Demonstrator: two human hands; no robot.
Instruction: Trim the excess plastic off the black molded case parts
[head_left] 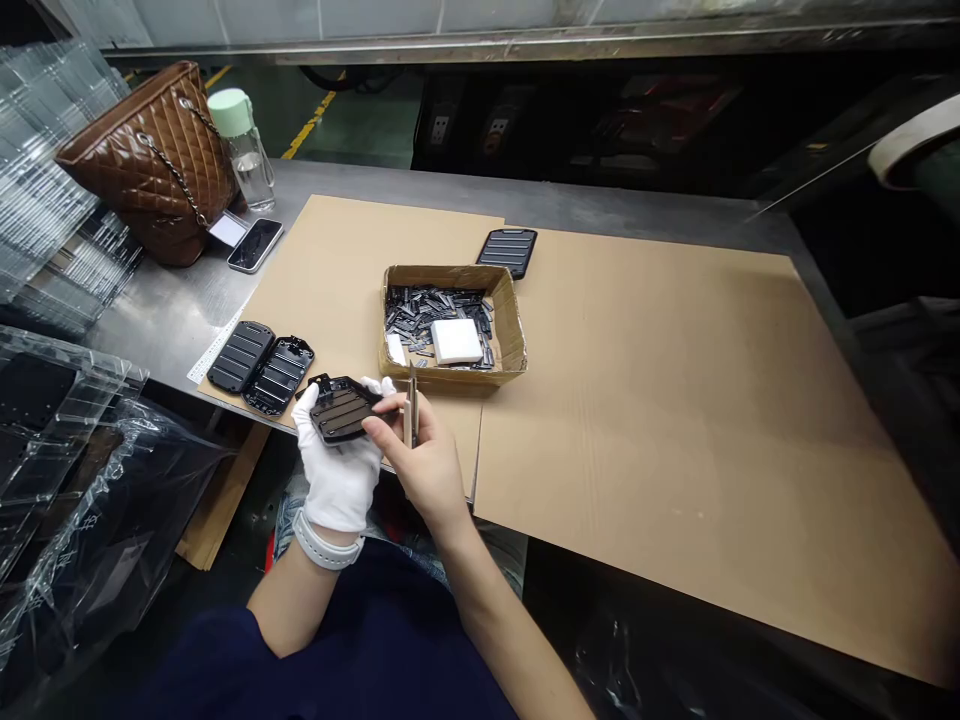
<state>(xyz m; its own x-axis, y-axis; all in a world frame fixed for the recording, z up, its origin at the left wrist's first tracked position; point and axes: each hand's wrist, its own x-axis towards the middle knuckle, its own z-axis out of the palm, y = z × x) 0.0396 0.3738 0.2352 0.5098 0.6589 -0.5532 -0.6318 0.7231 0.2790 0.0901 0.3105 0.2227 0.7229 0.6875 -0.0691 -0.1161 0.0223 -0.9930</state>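
Note:
My left hand, in a white glove, is closed around the edges of a black ridged plastic case. A slim pointed metal tool stands upright in my bare right hand; whether it is a knife or tweezers I cannot make out. My right thumb and forefinger are at the case's right edge. Just beyond both hands is a cardboard box of small black plastic pieces, with a white block among them. To the left lies an opened pair of black ridged panels.
Another black ridged panel lies behind the box on the cardboard sheet. At the back left are a brown quilted bag, a bottle and a phone. Stacked clear plastic trays stand at far left.

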